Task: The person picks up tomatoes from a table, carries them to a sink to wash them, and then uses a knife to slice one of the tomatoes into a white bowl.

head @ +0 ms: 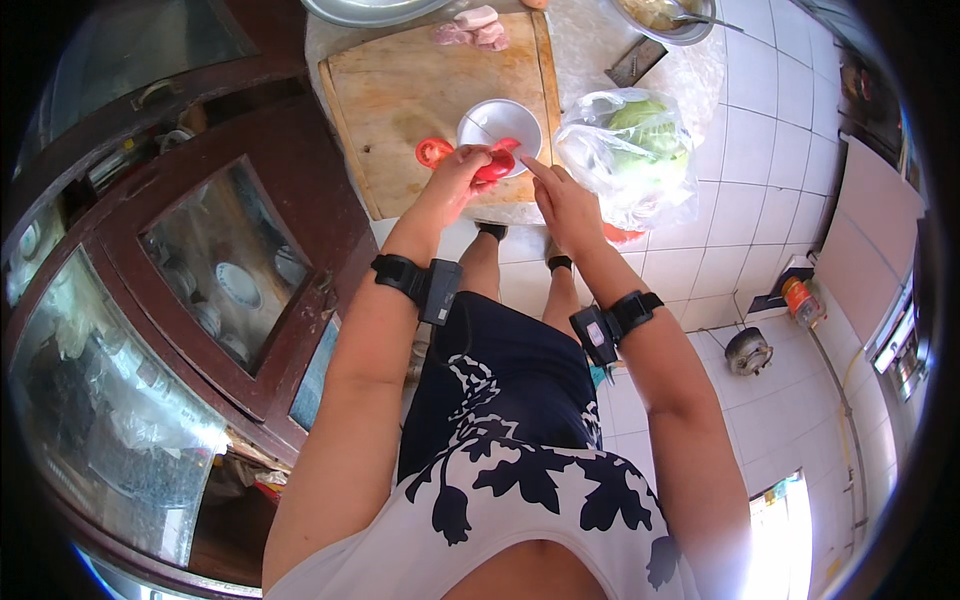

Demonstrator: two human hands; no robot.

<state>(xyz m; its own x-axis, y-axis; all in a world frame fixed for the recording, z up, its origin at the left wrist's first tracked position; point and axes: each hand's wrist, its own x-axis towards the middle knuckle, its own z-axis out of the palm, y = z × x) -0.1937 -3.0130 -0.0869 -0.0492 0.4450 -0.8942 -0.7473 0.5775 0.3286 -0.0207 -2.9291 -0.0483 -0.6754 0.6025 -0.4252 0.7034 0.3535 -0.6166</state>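
My left hand (459, 180) grips a cut red tomato (495, 166) over the near edge of a white bowl (529, 124). A tomato slice (506, 143) stands partly off from that piece. Beside the bowl, to its left, a tomato half (433, 152) rests cut face up on the wooden cutting board (420, 82). My right hand (566, 206) is curled with its index finger stretched towards the tomato. It appears to hold a thin knife (480, 126), whose straight edge crosses the bowl in line with that finger; its handle is hidden in the hand.
Raw meat pieces (472, 30) lie at the board's far end. On the right are a clear plastic bag (585, 142) with a green cabbage (641, 127) and a metal grater (636, 62). A metal bowl with a spoon (664, 19) stands behind. A glass-fronted wooden cabinet (127, 225) borders the left.
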